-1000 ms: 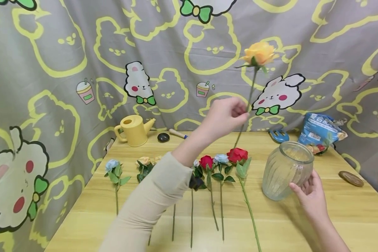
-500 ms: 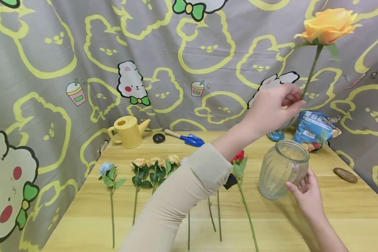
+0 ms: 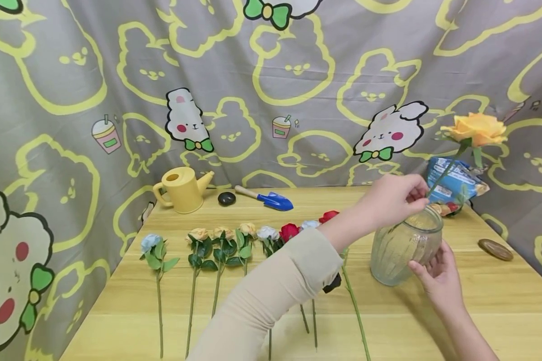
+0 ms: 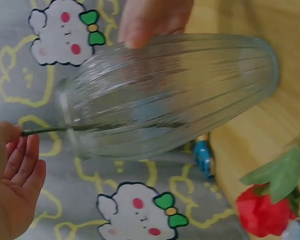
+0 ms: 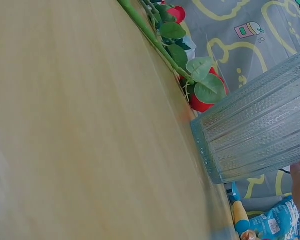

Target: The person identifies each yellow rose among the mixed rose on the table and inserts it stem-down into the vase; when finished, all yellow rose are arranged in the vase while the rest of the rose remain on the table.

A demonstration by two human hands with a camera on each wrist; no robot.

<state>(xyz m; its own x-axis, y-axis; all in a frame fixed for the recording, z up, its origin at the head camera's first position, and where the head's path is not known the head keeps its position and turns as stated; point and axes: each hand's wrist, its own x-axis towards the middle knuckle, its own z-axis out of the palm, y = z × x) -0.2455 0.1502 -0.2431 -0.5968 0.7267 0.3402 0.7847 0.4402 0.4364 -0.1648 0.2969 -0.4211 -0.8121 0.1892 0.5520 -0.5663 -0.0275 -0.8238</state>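
Note:
My left hand [image 3: 395, 200] pinches the stem of a yellow rose [image 3: 474, 129] just above the mouth of a ribbed clear glass vase [image 3: 404, 253]. In the left wrist view the stem [image 4: 115, 127] runs through the rim and ends inside the vase. Its bloom stands above and to the right of the vase. Low on the vase's right side, my right hand [image 3: 442, 286] holds it with thumb and fingers around the glass. The right wrist view shows the vase's base [image 5: 207, 152] at the table, and only part of that hand at the edge.
Several roses lie in a row on the wooden table [image 3: 131, 311], among them a light blue rose [image 3: 151, 242] and a red rose [image 3: 289, 231]; my left sleeve covers some. Behind are a yellow watering can [image 3: 182, 190], black stone [image 3: 227, 198], blue trowel [image 3: 275, 201] and blue bag [image 3: 453, 180]. A brown stone [image 3: 495, 249] lies right.
My left hand has carried the yellow rose rightward over the vase, then lowered it so that its stem is inside. My right hand has stayed on the vase.

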